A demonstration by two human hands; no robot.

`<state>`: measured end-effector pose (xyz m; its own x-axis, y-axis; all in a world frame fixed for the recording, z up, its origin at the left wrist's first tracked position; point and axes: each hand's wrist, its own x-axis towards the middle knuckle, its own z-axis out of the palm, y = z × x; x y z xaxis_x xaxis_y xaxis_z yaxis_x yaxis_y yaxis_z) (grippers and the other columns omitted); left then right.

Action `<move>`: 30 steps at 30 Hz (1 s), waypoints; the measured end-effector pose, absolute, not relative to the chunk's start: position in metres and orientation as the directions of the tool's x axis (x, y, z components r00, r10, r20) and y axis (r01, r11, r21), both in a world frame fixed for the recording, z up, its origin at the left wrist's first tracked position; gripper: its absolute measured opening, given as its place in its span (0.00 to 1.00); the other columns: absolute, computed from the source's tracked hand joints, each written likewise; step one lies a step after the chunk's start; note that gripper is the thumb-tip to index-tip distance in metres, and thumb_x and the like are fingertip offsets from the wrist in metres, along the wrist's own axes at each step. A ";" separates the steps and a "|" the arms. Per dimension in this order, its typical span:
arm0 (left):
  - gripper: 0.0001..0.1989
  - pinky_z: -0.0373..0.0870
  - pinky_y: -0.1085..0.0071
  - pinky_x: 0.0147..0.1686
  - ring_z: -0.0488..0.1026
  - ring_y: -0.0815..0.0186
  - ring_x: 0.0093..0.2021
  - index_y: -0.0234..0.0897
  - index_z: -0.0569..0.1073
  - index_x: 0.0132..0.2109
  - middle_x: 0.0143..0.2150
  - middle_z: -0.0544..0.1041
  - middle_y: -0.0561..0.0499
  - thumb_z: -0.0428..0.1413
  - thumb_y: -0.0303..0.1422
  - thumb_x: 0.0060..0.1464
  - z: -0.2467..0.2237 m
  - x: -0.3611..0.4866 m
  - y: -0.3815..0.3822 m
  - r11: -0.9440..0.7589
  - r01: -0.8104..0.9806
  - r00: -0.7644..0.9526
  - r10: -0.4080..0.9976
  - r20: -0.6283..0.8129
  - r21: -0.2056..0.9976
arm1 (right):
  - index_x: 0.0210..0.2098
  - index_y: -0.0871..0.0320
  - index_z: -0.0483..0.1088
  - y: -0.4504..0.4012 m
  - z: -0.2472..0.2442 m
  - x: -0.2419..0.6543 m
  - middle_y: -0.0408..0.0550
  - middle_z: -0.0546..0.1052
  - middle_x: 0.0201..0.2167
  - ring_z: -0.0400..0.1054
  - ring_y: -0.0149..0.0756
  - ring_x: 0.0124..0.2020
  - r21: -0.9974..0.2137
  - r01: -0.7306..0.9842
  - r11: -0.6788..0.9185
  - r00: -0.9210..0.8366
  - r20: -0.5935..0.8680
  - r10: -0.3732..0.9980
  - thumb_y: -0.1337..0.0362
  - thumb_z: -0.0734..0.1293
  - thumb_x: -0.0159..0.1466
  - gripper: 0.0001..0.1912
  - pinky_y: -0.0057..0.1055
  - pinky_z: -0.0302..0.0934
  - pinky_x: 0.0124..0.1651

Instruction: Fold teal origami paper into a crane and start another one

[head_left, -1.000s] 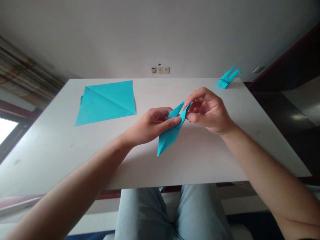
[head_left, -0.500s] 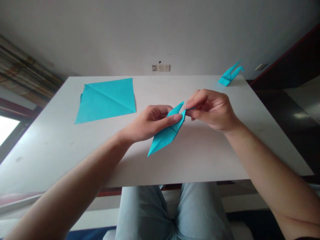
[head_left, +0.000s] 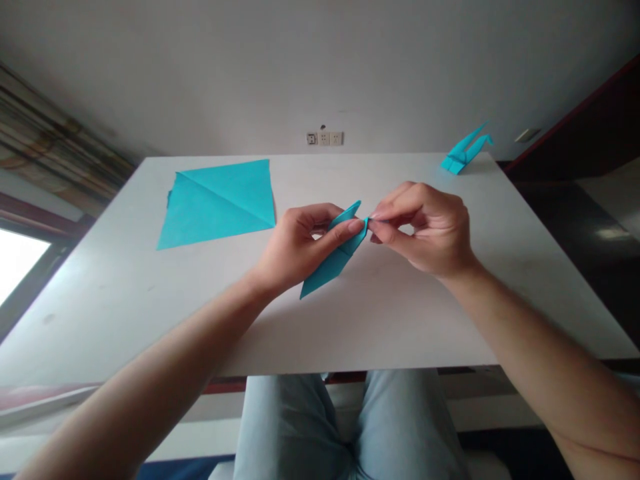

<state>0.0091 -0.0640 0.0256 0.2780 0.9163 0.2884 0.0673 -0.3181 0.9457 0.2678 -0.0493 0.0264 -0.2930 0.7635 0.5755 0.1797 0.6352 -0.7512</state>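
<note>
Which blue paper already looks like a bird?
The origami crane at the far right of the table; the others are a flat creased sheet and a narrow folded piece held up.

Both bare forearms (head_left: 165, 360) reach in from the lower corners of the view and cross the near edge of the surface (head_left: 380, 333), angling inward so that the hands come close together near its middle. The left hand (head_left: 303, 248) shows its back, with the fingers (head_left: 315, 215) curled and the thumb (head_left: 347, 229) stretched toward the right hand. The left wrist (head_left: 257, 280) is nearly straight. The right hand (head_left: 425, 230) closes in a pinch, its forefinger and thumb meeting at the fingertips (head_left: 377, 215), while the other fingers curve loosely behind. The right wrist (head_left: 463, 270) bends slightly. The two hands stay just apart.
</note>
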 end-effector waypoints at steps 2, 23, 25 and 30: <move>0.30 0.78 0.64 0.39 0.82 0.60 0.38 0.42 0.93 0.43 0.38 0.90 0.46 0.81 0.65 0.67 0.026 0.009 -0.065 -0.310 0.061 0.280 0.918 0.282 0.949 | 0.43 0.44 0.89 -0.051 0.026 0.267 0.47 0.90 0.43 0.84 0.46 0.39 -0.763 0.164 0.626 -0.282 0.572 0.770 0.53 0.90 0.71 0.10 0.47 0.87 0.39; 0.21 0.88 0.54 0.40 0.90 0.56 0.38 0.50 0.93 0.48 0.42 0.95 0.49 0.78 0.60 0.74 0.013 0.010 -0.065 -0.685 0.178 0.146 0.728 0.670 0.706 | 0.51 0.43 0.92 -0.044 0.021 0.255 0.44 0.91 0.43 0.84 0.38 0.37 -0.550 0.050 0.834 -0.184 0.815 0.549 0.62 0.89 0.72 0.11 0.30 0.76 0.27; 0.19 0.89 0.54 0.40 0.91 0.56 0.39 0.50 0.93 0.49 0.43 0.95 0.49 0.78 0.59 0.75 0.011 0.010 -0.065 -0.700 0.197 0.147 0.713 0.685 0.687 | 0.51 0.44 0.93 -0.044 0.022 0.255 0.45 0.91 0.44 0.84 0.38 0.38 -0.511 0.066 0.857 -0.202 0.835 0.513 0.64 0.89 0.71 0.12 0.30 0.77 0.29; 0.14 0.91 0.56 0.41 0.92 0.59 0.39 0.50 0.92 0.50 0.44 0.96 0.50 0.74 0.53 0.81 0.015 0.012 -0.067 -0.745 0.259 0.133 0.657 0.742 0.614 | 0.56 0.43 0.93 -0.045 0.021 0.254 0.43 0.92 0.46 0.85 0.38 0.38 -0.465 0.055 0.883 -0.211 0.859 0.466 0.67 0.88 0.70 0.18 0.31 0.79 0.30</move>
